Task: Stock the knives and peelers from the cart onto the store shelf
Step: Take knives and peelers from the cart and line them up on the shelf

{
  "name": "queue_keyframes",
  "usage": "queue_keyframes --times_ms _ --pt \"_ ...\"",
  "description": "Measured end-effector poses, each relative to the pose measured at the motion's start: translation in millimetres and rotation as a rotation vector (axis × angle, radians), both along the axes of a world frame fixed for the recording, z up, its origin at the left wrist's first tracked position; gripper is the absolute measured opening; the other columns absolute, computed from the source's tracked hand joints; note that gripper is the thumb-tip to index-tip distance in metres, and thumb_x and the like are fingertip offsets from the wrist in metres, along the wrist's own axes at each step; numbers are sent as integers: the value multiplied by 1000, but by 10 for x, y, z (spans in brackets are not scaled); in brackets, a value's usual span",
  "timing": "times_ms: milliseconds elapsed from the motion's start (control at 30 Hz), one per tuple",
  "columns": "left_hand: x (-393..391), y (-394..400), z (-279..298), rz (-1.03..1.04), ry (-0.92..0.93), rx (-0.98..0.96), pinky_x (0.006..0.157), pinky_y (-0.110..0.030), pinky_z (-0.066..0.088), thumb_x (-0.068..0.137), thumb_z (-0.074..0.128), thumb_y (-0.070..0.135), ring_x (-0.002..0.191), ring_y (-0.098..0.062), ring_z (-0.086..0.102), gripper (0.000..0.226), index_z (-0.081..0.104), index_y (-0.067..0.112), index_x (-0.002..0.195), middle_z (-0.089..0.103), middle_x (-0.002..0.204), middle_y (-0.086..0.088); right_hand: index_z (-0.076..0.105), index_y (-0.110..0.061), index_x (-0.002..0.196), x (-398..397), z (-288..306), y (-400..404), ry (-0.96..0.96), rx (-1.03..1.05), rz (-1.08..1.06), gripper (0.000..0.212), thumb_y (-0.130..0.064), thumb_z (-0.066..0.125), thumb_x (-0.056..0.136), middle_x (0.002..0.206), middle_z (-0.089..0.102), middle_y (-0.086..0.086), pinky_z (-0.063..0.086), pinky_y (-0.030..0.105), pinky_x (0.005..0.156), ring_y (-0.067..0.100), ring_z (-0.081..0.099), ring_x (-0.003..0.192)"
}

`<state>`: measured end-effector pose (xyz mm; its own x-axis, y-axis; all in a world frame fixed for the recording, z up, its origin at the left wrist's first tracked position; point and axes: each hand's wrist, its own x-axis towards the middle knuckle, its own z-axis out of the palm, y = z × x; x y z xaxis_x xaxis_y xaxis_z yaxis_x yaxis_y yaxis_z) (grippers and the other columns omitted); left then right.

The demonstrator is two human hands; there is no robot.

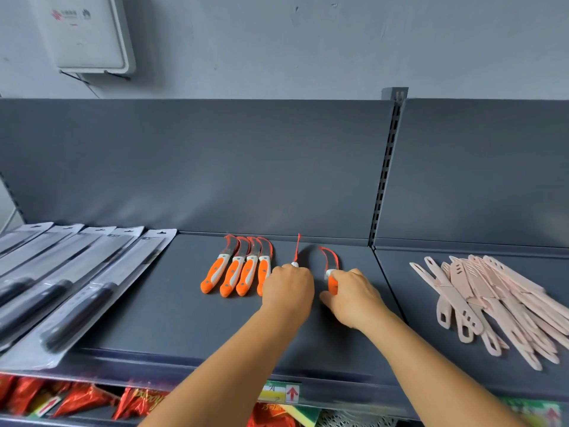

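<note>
We see the left hand (288, 288) gripping one orange-handled knife (296, 251) and the right hand (354, 295) gripping another (332, 269) over the shelf (184, 303). Four matching knives (238, 269) lie in a row just left of them.

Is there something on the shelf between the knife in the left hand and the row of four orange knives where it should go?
Nothing visible. The left hand holds its knife right beside the row of four knives, its knuckles nearly at the last one. The shelf between shows bare.
</note>
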<state>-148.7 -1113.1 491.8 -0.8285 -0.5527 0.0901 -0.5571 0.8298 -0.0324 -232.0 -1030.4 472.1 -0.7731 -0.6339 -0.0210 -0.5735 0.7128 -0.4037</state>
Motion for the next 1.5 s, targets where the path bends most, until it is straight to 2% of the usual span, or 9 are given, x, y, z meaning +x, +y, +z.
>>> queue_keyframes --times_ms 333,533,800,867,967,1067,1200,1400,1500 --pt "14 -153 -61 -143 -53 -59 94 -30 38 97 45 13 121 -27 40 36 48 8 132 46 132 -11 51 -22 122 7 -14 -53 6 3 10 36 -41 53 92 123 45 7 44 30 78 30 56 103" --pt "120 -266 -121 -273 -163 -35 110 -37 27 95 48 21 134 -28 31 50 37 7 142 23 153 -10 41 -20 135 9 -21 -119 0 26 106 51 -45 53 92 135 39 7 47 36 93 29 50 117" --pt "141 -314 -78 -245 -179 21 104 -37 34 91 52 9 129 -31 32 51 35 3 140 24 149 -14 20 -20 150 -25 -17 -202 -88 41 232 72 -37 55 90 154 16 -4 34 34 109 23 30 137" --pt "126 -328 -63 -232 -183 40 107 -38 31 92 51 10 132 -32 28 54 32 2 142 20 152 -15 28 -18 147 -29 -19 -227 -80 32 244 66 -39 56 91 153 20 -3 34 31 107 22 33 135" --pt "136 -347 -50 -211 -220 99 111 -40 27 93 51 12 139 -34 20 62 23 2 146 11 155 -16 45 -18 115 -60 -39 -254 -77 -5 264 37 -41 59 90 151 28 -4 36 30 104 20 40 131" --pt "160 -354 -51 -208 -239 58 114 -42 21 92 52 15 140 -36 15 64 22 2 147 11 155 -16 41 -16 136 -78 -48 -265 -92 -10 316 55 -41 57 90 156 20 -8 31 29 110 16 33 137" --pt "145 -395 -31 -203 -230 -19 114 -40 18 92 53 17 139 -34 17 63 25 1 147 20 154 -14 35 -15 143 -95 -56 -307 -70 1 327 61 -38 55 90 155 22 -6 33 32 109 20 35 135" --pt "153 -463 19 -225 -288 76 118 -43 5 93 50 12 148 -28 -1 71 10 2 152 2 160 -11 51 -9 122 -85 -28 -319 -94 -19 343 45 -37 62 89 142 36 -7 44 36 98 18 52 111" --pt "155 -482 15 -230 -289 74 118 -41 9 93 50 6 147 -28 5 69 13 2 151 1 160 -12 50 -6 129 -92 -17 -329 -92 -41 351 53 -37 64 88 145 35 -6 43 35 99 16 53 112"
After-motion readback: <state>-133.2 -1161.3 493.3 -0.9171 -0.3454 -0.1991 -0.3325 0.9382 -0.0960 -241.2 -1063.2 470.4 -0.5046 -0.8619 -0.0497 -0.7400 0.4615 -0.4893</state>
